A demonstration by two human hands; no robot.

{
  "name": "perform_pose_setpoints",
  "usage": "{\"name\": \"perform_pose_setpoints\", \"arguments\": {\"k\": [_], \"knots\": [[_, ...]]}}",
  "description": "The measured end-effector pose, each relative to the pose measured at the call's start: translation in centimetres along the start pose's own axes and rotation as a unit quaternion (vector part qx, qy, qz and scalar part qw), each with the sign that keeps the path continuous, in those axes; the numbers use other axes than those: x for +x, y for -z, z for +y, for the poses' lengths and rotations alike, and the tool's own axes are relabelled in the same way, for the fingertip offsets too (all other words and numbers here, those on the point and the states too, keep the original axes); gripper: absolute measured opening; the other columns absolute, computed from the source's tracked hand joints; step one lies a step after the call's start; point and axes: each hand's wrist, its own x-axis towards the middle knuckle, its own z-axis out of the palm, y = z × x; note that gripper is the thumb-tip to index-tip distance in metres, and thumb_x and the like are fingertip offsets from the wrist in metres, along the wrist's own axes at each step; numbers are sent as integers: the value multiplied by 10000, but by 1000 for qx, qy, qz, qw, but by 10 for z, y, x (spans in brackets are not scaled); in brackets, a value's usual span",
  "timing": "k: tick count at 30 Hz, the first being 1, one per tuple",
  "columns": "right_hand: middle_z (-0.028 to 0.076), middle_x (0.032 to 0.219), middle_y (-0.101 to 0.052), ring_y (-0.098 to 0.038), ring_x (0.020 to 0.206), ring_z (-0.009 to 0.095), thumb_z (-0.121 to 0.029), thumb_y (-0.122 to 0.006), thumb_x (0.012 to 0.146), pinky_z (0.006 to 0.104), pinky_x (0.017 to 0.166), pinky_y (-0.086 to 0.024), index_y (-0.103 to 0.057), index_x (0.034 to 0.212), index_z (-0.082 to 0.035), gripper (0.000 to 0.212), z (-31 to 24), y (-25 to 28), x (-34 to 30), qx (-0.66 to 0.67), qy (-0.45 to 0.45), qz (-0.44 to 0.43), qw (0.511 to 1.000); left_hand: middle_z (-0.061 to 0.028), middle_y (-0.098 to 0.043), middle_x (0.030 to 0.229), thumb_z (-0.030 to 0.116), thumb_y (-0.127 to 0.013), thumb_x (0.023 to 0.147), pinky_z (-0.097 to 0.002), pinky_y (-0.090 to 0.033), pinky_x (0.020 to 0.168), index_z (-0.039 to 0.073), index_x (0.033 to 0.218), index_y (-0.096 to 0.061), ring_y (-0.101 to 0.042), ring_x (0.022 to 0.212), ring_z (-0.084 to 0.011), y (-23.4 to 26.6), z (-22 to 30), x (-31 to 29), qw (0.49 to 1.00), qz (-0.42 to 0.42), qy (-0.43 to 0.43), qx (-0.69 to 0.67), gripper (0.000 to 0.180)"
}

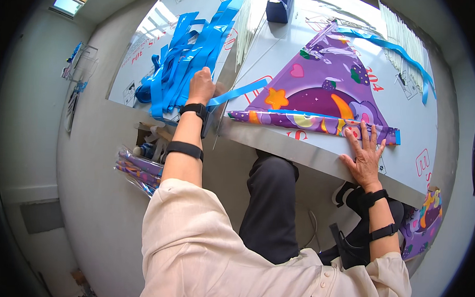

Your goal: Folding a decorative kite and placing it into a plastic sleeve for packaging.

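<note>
My left hand (202,86) is closed in a fist over the near right side of a pile of blue ribbon strips (185,76). Its fingertips are hidden, so what they grip does not show. One blue strip (244,91) runs from by that wrist onto the table, toward the purple sheet. My right hand (364,158) lies flat with fingers spread, pressing the right part of a folded, printed band (301,122). This band forms the near edge of a triangular purple plastic sheet (313,78) printed with a moon, star and heart. Blue shows at the band's right end.
A dark blue tape dispenser (279,8) stands at the far edge. Thin white rods (403,36) lie far right, beside a long blue strip (393,46) reaching the sheet's tip. Packed purple sheets (138,168) are below left; another printed sheet (423,225) hangs lower right.
</note>
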Motion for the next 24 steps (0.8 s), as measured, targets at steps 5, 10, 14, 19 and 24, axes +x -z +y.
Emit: {"name": "perform_pose_setpoints", "arguments": {"k": [5, 10, 14, 19, 24], "knots": [[28, 1564, -180, -92, 1440, 329, -653, -564, 764, 667, 1075, -1, -429, 1382, -398, 682, 1, 0, 0, 3, -5, -8, 1000, -208, -633, 784, 11, -543, 750, -501, -484, 722, 25, 723, -579, -608, 810, -420, 15, 4, 15, 997, 15, 47, -59, 47], [24, 1564, -177, -81, 1442, 324, -657, -549, 774, 677, 1068, -6, -422, 1383, -409, 669, 2, -2, 0, -5, 1, -1, 1000, -193, -566, 816, -53, -509, 762, -433, -499, 694, 1, 849, -549, -584, 780, -377, 44, 50, -28, 984, 65, -164, -39, 110], [21, 1564, -179, -84, 1442, 323, -647, -556, 776, 677, 1067, -14, -418, 1382, -418, 662, 3, -3, -1, -8, 4, 1, 1000, -157, -516, 822, -52, -506, 776, -407, -484, 689, 20, 886, -516, -571, 792, -335, 50, 84, -81, 956, -26, -287, -48, 132], [25, 1559, -194, -88, 1442, 313, -630, -576, 778, 680, 1062, -8, -428, 1375, -420, 650, 4, -3, -2, 0, 6, 20, 1000, -104, -537, 826, 26, -561, 796, -336, -521, 713, 49, 833, -510, -594, 828, -247, 40, 87, -98, 941, -94, -322, 44, 67], [41, 1553, -207, -92, 1436, 334, -634, -580, 777, 693, 1054, -16, -428, 1371, -424, 649, 5, -6, -2, 7, 2, 21, 1000, -103, -543, 835, 37, -552, 793, -326, -506, 734, 59, 833, -528, -584, 823, -245, 39, 64, -94, 930, -118, -338, 80, 51]]}}
